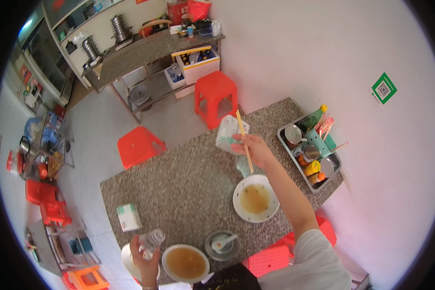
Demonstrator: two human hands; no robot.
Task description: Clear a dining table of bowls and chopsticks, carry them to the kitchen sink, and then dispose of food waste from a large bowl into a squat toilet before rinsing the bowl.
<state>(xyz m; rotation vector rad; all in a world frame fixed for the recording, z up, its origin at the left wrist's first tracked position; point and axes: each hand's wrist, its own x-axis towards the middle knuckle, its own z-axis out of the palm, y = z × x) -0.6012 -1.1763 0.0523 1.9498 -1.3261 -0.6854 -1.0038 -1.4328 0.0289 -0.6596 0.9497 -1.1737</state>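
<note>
My right hand [255, 148] reaches over the stone table [177, 181], holding a pair of wooden chopsticks [243, 141]. Just beyond its fingers is a white and green tissue pack [226, 134]. My left hand [143, 259] grips a clear, empty-looking cup or jar [153, 240] above a white bowl [128, 259], which it partly hides. A bowl of brown broth [185, 262] stands beside it. Right of that, a small bowl with a white spoon [223, 243] rests on a grey plate [210, 252]. Below my right hand is a large white bowl with broth remnants [255, 198].
A metal tray [311, 186] with condiment jars and a green bottle [314, 117] stands against the wall. A tissue pack [129, 217] lies near the left edge. Red stools [139, 146] flank the table. Behind is a counter [145, 50] with stacked metal pots.
</note>
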